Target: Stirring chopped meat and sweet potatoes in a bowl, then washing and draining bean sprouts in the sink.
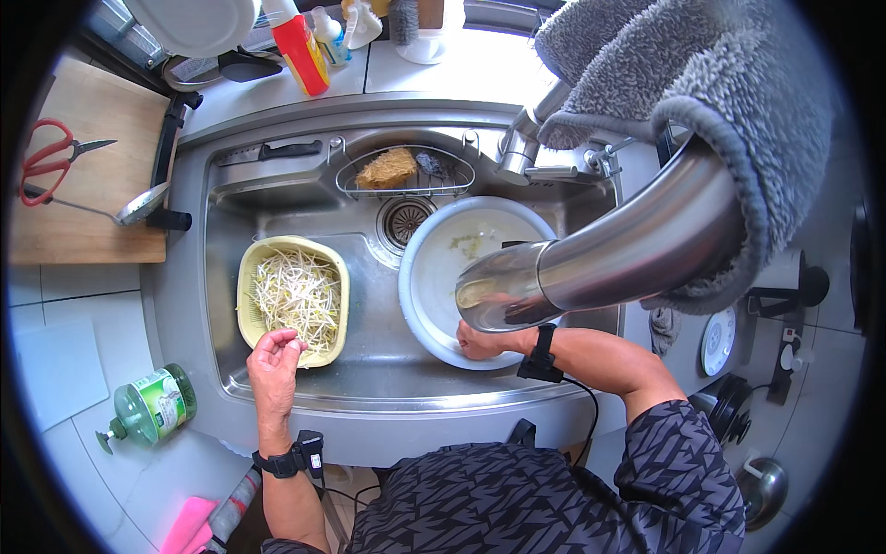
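A pale yellow plastic basket (pixel 245 294) stands in the left part of the steel sink, filled with bean sprouts (pixel 297 291). Over its near edge is my left hand (pixel 274 363), thumb and fingertips brought together; whether a sprout is pinched between them cannot be made out. A round, light blue-rimmed basin (pixel 408 305) sits in the sink's right part, with yellowish bits (pixel 467 244) at its bottom. At the basin's near rim, my right hand (pixel 480 343) has its fingers curled inward, partly hidden by the faucet (pixel 588 270), so what it holds cannot be seen.
The large faucet, draped with a grey towel (pixel 754 138), overhangs the basin. A wire rack (pixel 408 190) with scrubbers and a knife (pixel 270 152) lie at the sink's back. Red-handled scissors (pixel 62 163) and a ladle (pixel 144 203) rest on a wooden board (pixel 104 124). A green pump bottle (pixel 156 405) lies left.
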Demonstrator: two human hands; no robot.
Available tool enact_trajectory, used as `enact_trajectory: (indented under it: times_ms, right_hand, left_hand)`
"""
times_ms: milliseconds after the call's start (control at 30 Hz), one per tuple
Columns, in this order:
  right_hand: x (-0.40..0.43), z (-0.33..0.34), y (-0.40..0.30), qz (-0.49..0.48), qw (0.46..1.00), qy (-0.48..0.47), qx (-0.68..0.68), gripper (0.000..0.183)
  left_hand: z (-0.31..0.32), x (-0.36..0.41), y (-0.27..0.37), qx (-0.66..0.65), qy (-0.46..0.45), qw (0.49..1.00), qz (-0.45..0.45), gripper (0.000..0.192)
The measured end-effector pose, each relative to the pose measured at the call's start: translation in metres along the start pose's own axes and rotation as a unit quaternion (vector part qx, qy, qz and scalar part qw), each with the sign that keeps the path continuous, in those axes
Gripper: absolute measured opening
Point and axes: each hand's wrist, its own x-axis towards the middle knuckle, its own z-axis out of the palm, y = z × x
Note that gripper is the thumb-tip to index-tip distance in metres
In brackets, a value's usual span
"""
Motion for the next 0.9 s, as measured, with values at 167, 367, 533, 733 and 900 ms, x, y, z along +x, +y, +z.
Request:
enact_trajectory:
  times_ms: [167,367,533,733,900]
  right_hand:
    - [0.005,-0.011,0.011,-0.047,0.997,-0.047,0.039,0.021]
    - [0.017,-0.041,-0.022,0.085,0.849,-0.145,0.5,0.017]
    - [0.053,-0.069,-0.102,-0.021,0.852,-0.059,0.521,0.019]
    - [0.15,-0.033,-0.174,-0.189,0.887,0.351,0.235,0.02]
    - [0.14,-0.061,-0.191,-0.11,0.909,0.242,0.321,0.016]
  left_hand:
    - [-0.003,-0.002,0.003,-0.009,0.012,1.0,-0.007,0.017]
    - [-0.018,-0.006,-0.01,-0.028,0.038,0.999,0.01,0.017]
    - [-0.04,-0.005,-0.022,-0.05,0.078,0.996,0.015,0.019]
    - [-0.07,-0.005,-0.022,-0.037,0.109,0.993,0.022,0.016]
    - [-0.097,0.01,-0.036,0.047,0.164,0.985,0.01,0.024]
